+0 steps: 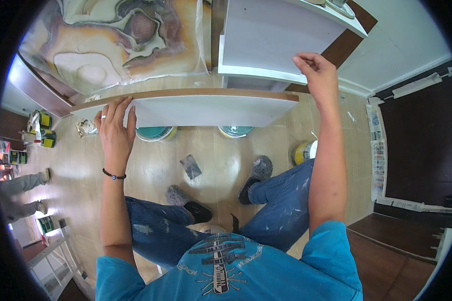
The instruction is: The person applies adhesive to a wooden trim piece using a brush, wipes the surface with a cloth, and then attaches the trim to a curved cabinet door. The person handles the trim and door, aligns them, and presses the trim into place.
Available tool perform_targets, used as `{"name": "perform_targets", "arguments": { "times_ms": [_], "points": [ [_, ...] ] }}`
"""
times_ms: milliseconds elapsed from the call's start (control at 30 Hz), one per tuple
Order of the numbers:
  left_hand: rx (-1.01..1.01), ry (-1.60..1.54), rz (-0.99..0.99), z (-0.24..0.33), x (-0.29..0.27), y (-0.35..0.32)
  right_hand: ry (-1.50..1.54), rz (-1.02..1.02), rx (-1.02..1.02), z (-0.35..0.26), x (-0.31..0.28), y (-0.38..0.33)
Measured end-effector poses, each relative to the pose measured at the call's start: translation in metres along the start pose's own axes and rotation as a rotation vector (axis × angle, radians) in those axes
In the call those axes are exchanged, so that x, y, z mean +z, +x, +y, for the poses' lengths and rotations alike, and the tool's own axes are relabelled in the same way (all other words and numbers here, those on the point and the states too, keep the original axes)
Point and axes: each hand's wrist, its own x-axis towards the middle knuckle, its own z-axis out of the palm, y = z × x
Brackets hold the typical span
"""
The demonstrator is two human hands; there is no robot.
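Note:
A long white board (201,111) with a bare brown edge spans the space in front of me, above two buckets. My left hand (116,120) is on its left part, the fingers reaching to the brown edge and the thumb against the white face. Raised at the right, my right hand (316,72) has curled fingers, with thumb and forefinger brought together. It is over the front edge of a white cabinet-like piece (276,40). Anything between those fingertips is too small to make out, and whether they touch the white surface is unclear.
Teal-topped buckets (154,133) stand partly under the board. A yellow-and-black paint can (303,152) is by my knee. A dark scrap (191,166) lies on the floor. Plastic covers a patterned panel (130,40). At left are a stepladder (60,258), several cans and another person's legs (25,185).

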Motion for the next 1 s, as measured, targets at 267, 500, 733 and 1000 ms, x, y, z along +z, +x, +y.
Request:
{"name": "perform_targets", "arguments": {
  "times_ms": [267, 500, 733, 1000],
  "points": [
    [0.017, -0.022, -0.006, -0.004, 0.001, 0.002, 0.184, 0.122, 0.168, 0.025, -0.022, -0.068],
    [0.007, -0.041, -0.004, -0.013, 0.008, 0.004, 0.37, 0.36, 0.116, 0.042, 0.05, -0.133],
    [-0.001, -0.051, 0.005, -0.015, 0.012, 0.002, 0.127, 0.443, 0.071, 0.043, 0.062, -0.116],
    [-0.01, -0.079, 0.019, -0.015, 0.013, 0.001, 0.214, 0.413, 0.027, 0.059, 0.053, -0.109]
  ]
}}
